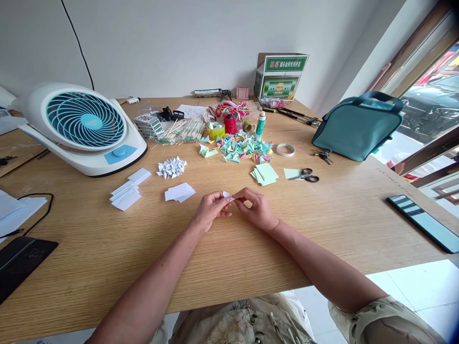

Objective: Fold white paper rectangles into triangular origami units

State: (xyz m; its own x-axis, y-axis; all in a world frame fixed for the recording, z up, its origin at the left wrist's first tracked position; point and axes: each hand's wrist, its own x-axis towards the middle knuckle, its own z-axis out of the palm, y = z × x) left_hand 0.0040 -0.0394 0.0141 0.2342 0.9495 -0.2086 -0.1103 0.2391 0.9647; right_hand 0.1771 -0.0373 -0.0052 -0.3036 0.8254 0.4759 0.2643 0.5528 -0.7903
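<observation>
Between my two hands is a small piece of white folded paper [226, 195], partly covered by the fingers. My left hand [212, 209] pinches it from the left, and my right hand [257, 208] grips its right end with thumb and forefinger. Left of my hands lie loose white paper slips [180, 192] and a stack of white paper strips [125, 193]. Behind them sits a heap of white folded paper pieces [172, 167]. Farther back is a larger pile of coloured folded paper pieces [241, 147]. Pale green paper squares [265, 174] lie beyond my right hand.
Black-handled scissors [309, 176] rest partly on a green sheet, near a tape roll [286, 150]. A white fan [86, 129] stands at left, a teal bag [358, 126] at right. A phone [425, 222] lies near the right edge. A glue bottle [260, 124] stands behind.
</observation>
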